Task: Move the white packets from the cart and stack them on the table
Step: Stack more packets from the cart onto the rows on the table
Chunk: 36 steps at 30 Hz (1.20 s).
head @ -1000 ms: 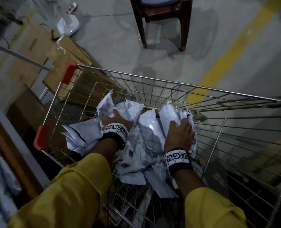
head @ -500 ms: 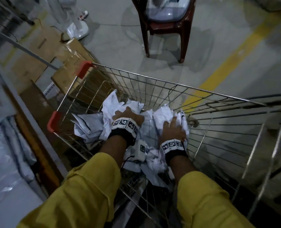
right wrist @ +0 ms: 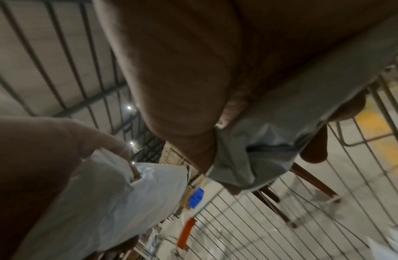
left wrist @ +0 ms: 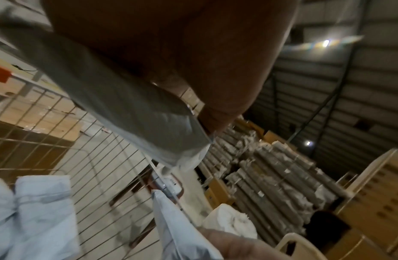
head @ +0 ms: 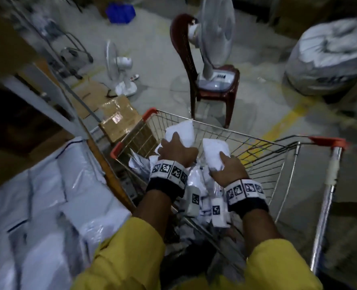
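Nearest you, L hand point(head: 178, 150) is clamped on one white packet point(head: 181, 130), R hand point(head: 228, 167) on another packet point(head: 215, 152), both raised above the cart point(head: 257, 162) w/ more packets point(head: 196, 181) loose below. Stack point(head: 47, 185) on the table lies at your left. Risk: slick, floppy film could slip your grip, or snag the wire rim beyond as you swing over.

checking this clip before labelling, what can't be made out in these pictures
- Head view: the wire cart floor, hidden under loose white packets and both arms.
- Head view: the table's extent, buried under stacked white packets, cut by the left edge.
- Left wrist view: the left hand fingertips, behind its grey-looking packet.
- Everything blurred.
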Available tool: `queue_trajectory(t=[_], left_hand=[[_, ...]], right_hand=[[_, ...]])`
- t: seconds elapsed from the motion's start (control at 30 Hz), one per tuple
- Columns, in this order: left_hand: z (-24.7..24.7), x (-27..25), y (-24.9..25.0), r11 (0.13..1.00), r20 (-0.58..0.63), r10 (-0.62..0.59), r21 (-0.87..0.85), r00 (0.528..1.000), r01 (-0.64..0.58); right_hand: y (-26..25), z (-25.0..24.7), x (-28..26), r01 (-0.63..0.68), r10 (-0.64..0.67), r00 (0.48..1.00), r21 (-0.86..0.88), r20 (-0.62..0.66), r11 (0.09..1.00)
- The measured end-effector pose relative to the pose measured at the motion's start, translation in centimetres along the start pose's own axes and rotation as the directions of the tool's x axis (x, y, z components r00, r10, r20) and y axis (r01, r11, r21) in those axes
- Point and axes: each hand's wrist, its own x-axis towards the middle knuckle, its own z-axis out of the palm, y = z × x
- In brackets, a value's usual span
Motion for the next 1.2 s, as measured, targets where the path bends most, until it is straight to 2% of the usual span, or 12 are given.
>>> queue_trajectory(t=[0.13,0.27,0.4,0.5,0.57,0.77,0.9,1.03,1.2], left_hand=[[-4.0,-6.2,-0.8,0.973,-0.148,0.106,-0.191,0.983,-0.134],[-7.9,-11.8,-2.5,0.919,-0.309,0.190,-0.279,0.932,-0.280],[-11.1,-16.7,-5.4,0.875,-0.471,0.183,-0.322,0.863,-0.361],[-12.2,-19.9,-8.6,0.840,-0.564,0.141,-0.367,0.814,-0.400],[-12.4,-21.8,-10.5,0.827,-0.589,0.107,-0.394,0.801,-0.400],[-12.6,-29.3,-17.8,0.847,-0.697,0.017,-0.371,0.716,-0.381],[-13.4,-34.0,-22.4,0.851,-0.740,-0.064,-0.391,0.669,-0.351],[-16.3,-36.8,-27.6,0.841,-0.768,-0.140,-0.425,0.625,-0.334],[-21.2,-37.3,-36.3,0.837,-0.790,-0.255,-0.469,0.558,-0.283]], right_hand=[[-2.1,-3.7,-5.2,0.077,-0.068,0.991,0.078,-0.116,0.994],[-4.5,-5.7,-10.5,0.166,-0.139,0.972,0.135,-0.187,0.977],[-7.5,-6.0,-15.4,0.268,-0.225,0.945,0.166,-0.236,0.949],[-9.5,-5.8,-18.7,0.391,-0.334,0.903,0.193,-0.269,0.900],[-10.3,-5.8,-20.3,0.453,-0.389,0.876,0.213,-0.284,0.866],[-11.7,-4.3,-26.6,0.576,-0.537,0.812,0.171,-0.229,0.799],[-12.8,-2.0,-29.7,0.590,-0.571,0.807,0.156,-0.154,0.792],[-16.8,0.1,-32.7,0.624,-0.615,0.781,0.182,-0.111,0.760],[-24.0,4.1,-35.0,0.680,-0.677,0.731,0.179,-0.090,0.711]])
